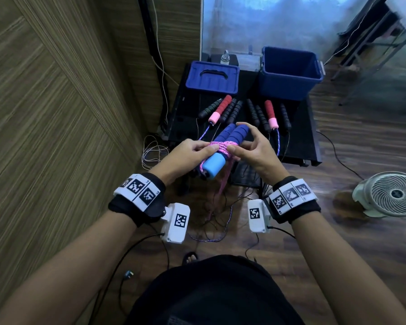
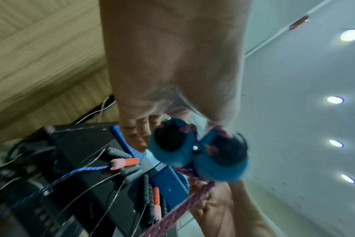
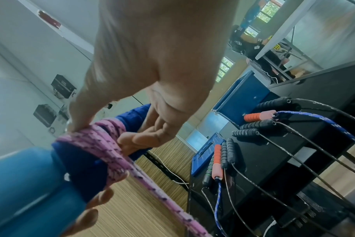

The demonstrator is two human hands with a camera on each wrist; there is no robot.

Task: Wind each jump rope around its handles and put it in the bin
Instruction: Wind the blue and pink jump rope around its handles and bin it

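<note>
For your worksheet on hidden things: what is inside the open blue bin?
The bin shows bare blue inner walls near its rim; no rope is visible in it. Its floor is hidden behind the front wall, so something lying low could be missed.

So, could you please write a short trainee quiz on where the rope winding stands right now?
1. True or false: the blue bin already holds a wound rope.
2. What colour is the rope wound around the blue handles?
3. Which hand presses its thumb on the wraps: A) left hand, B) right hand, C) both?

Key: 1. False, no rope shows inside it. 2. Pink. 3. C, both thumbs rest on the wraps.
</note>
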